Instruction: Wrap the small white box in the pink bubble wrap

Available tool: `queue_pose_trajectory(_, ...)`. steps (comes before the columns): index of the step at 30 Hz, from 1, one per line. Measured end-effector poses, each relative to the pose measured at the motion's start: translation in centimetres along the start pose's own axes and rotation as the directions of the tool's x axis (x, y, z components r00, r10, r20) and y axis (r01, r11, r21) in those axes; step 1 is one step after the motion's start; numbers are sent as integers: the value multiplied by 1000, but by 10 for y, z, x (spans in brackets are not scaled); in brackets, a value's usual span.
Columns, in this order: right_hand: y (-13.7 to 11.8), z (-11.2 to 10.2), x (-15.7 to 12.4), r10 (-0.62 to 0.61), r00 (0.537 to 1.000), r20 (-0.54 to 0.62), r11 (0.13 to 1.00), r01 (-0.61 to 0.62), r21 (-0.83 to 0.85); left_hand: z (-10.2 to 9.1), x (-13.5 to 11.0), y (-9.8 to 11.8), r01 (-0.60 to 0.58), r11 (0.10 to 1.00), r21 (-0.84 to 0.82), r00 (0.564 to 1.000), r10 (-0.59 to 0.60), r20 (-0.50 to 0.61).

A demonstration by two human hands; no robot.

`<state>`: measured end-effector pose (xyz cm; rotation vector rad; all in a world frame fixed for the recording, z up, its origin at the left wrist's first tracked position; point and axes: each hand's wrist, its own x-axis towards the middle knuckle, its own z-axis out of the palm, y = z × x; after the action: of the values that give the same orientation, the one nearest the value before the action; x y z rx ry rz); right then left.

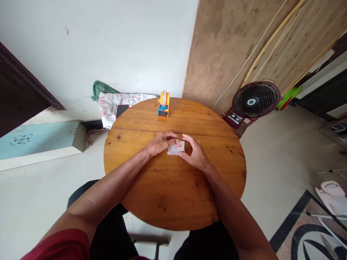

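- One red sleeve point(62, 245) lies nearest us, at near left, with two dark-trousered legs point(114, 231) under the bench's near edge.
- One round wooden bench point(162, 191) carries our two hands and two things: one small box, one tape dispenser.
- One small white box point(179, 146), printed in red and partly in clear film, sits mid-bench between our hands.
- Our left grip point(163, 142) bends over its far left edge; we cannot tell whether it pinches.
- Our right grip point(197, 154) curves open around its right end, thumb at the near corner.
- One orange-and-blue tape dispenser point(163, 105) stands at the far edge.
- Beyond: one fan point(255, 99) far right, one printed sack point(108, 108) and one green bag point(101, 88) far left.
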<state>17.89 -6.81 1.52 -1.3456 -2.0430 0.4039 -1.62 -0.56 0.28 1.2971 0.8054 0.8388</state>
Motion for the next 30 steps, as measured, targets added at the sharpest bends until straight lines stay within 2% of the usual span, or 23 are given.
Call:
queue_pose_trajectory(6,4,11,2,-67,994,-88,995,60,-80,1,4,-3,21,999,-38,999,-22,-35)
queue_pose_trajectory(10,0,7,2,-47,997,-63,996,42,-79,0,3,1,7,1000,-29,1000,-7,-19)
queue_pose_trajectory(14,1,-9,3,5,999,41,994,-10,106,0,0,3,7,1000,-28,1000,-7,-3)
queue_pose_trajectory(16,8,-15,5,45,999,17,968,-48,247,0,-1,3,2,999,-36,1000,-3,-23)
queue_pose_trajectory(18,19,-15,7,134,986,-101,942,-95,323,-1,0,3,-11,999,-34,996,8,-84)
queue_pose_trajectory(21,38,-7,12,244,940,-240,952,-184,246,-5,5,1,-35,999,-5,975,33,-220)
queue_pose_trajectory(25,55,4,16,238,932,-272,970,-214,114,-15,15,-4,-73,996,53,909,88,-407)
queue_pose_trajectory(30,61,7,16,293,896,-333,947,-225,228,-24,23,-12,-103,990,93,858,136,-495)
